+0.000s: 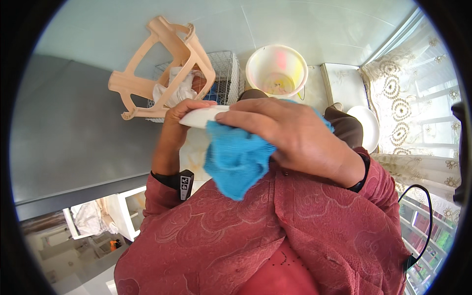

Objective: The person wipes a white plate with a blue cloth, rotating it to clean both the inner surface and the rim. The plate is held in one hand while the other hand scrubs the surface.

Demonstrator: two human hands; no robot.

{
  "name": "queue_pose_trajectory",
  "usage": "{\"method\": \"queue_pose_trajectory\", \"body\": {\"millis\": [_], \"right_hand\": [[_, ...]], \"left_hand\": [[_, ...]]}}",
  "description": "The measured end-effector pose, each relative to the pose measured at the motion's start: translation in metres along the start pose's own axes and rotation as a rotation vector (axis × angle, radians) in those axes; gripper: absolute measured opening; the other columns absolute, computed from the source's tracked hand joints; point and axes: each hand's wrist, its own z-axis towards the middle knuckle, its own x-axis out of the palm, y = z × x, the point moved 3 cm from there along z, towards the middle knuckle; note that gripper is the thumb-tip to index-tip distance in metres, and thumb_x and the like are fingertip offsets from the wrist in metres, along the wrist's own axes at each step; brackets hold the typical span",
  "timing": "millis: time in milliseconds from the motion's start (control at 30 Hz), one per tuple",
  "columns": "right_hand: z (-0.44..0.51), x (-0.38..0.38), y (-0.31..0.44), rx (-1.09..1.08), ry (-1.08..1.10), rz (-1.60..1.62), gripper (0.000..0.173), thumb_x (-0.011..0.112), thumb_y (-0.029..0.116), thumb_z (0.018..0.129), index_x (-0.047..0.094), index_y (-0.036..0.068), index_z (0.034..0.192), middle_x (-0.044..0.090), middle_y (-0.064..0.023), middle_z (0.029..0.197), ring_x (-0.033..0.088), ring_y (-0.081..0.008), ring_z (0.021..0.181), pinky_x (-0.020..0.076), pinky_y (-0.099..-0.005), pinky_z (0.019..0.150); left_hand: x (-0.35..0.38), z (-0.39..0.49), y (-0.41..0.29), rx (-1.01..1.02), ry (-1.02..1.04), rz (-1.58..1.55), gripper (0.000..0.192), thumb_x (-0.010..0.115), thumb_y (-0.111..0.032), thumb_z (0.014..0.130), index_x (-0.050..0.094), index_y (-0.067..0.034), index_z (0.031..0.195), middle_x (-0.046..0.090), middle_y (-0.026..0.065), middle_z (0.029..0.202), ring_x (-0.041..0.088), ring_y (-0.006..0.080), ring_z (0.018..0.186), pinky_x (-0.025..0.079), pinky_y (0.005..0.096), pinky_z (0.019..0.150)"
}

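Observation:
A white dish (199, 117), seen nearly edge-on, is held up in front of my chest. My left hand (182, 114) grips its left end, with the fingers along the upper rim. My right hand (287, 134) lies over the dish's right part and holds a blue cloth (236, 158) against it. The cloth hangs down below the dish, and a bit of it shows behind the right hand. Most of the dish's right side is hidden by that hand and the cloth.
Ahead stands a white bucket (250, 73) with coloured stains inside. Left of it, a peach plastic stool (169, 84) lies tipped on a wire basket (230, 70). A grey panel (84, 129) fills the left. At right are a white round basin (368, 127) and a lace curtain (398, 107).

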Motion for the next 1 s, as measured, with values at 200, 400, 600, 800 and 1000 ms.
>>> {"method": "queue_pose_trajectory", "body": {"millis": [200, 400, 600, 800, 1000], "right_hand": [[-0.022, -0.003, -0.022, 0.078, -0.051, 0.084, 0.058, 0.068, -0.001, 0.073, 0.057, 0.013, 0.128, 0.066, -0.0136, 0.115, 0.065, -0.0360, 0.102, 0.0549, -0.0414, 0.083], [-0.100, 0.007, -0.075, 0.357, -0.071, 0.233, 0.042, 0.069, -0.001, 0.078, 0.059, 0.008, 0.118, 0.067, -0.0176, 0.105, 0.066, -0.0372, 0.098, 0.0530, -0.0386, 0.084], [-0.082, 0.011, -0.084, 0.395, -0.071, 0.095, 0.050, 0.065, -0.002, 0.078, 0.048, 0.005, 0.124, 0.065, -0.0239, 0.094, 0.062, -0.0452, 0.092, 0.0511, -0.0467, 0.080], [-0.039, 0.023, -0.064, 0.255, -0.074, 0.094, 0.052, 0.063, -0.004, 0.078, 0.048, 0.004, 0.128, 0.064, -0.0255, 0.099, 0.061, -0.0455, 0.093, 0.0513, -0.0461, 0.078], [-0.089, 0.057, -0.116, 0.586, 0.003, 0.273, 0.038, 0.067, 0.005, 0.082, 0.057, 0.004, 0.119, 0.066, -0.0199, 0.100, 0.065, -0.0362, 0.098, 0.0503, -0.0397, 0.089]], "left_hand": [[0.007, 0.000, 0.005, -0.001, 0.019, -0.029, 0.027, 0.059, 0.008, 0.087, 0.069, -0.002, 0.109, 0.069, 0.0145, 0.119, 0.065, 0.0196, 0.110, 0.050, 0.0324, 0.098], [-0.014, 0.003, 0.025, -0.004, -0.060, 0.017, 0.032, 0.056, 0.010, 0.083, 0.068, 0.000, 0.111, 0.069, 0.0137, 0.117, 0.064, 0.0193, 0.112, 0.046, 0.0321, 0.102], [-0.009, 0.021, -0.042, 0.043, -0.066, 0.389, 0.033, 0.061, 0.003, 0.081, 0.067, -0.002, 0.113, 0.071, 0.0092, 0.111, 0.065, 0.0175, 0.106, 0.049, 0.0317, 0.092], [0.038, 0.032, -0.104, 0.217, 0.210, 0.863, 0.040, 0.057, 0.008, 0.080, 0.068, -0.005, 0.116, 0.071, 0.0120, 0.108, 0.068, 0.0228, 0.096, 0.051, 0.0307, 0.085], [0.023, 0.020, -0.093, 0.180, 0.118, 0.754, 0.039, 0.054, 0.010, 0.082, 0.069, -0.004, 0.115, 0.072, 0.0117, 0.107, 0.069, 0.0203, 0.096, 0.051, 0.0296, 0.086]]}}
